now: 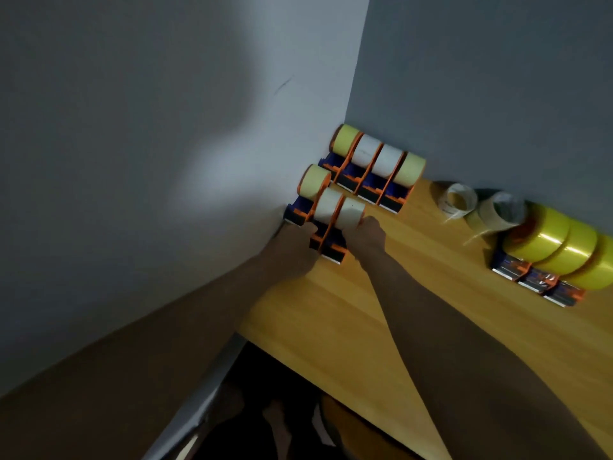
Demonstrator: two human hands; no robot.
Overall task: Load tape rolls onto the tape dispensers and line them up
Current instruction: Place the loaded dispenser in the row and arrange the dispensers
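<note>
Both hands reach to the corner at about 12 o'clock on the wooden table (pixel 414 293). The left hand (pixel 295 247) and right hand (pixel 368 234) flank a pair of loaded dispensers (pixel 331 227), fingers curled against their sides; how tightly they grip cannot be told, since the fingertips are hidden. A third dispenser (pixel 306 190) stands just beside the pair at 11 o'clock, touching the wall. Behind them, a row of four dispensers (pixel 374 167) sits against the back wall, carrying two pale yellow and two white rolls. At 2 o'clock lie two loose rolls (pixel 481 207), and at 3 o'clock three dispensers with bright yellow rolls (pixel 557 257).
</note>
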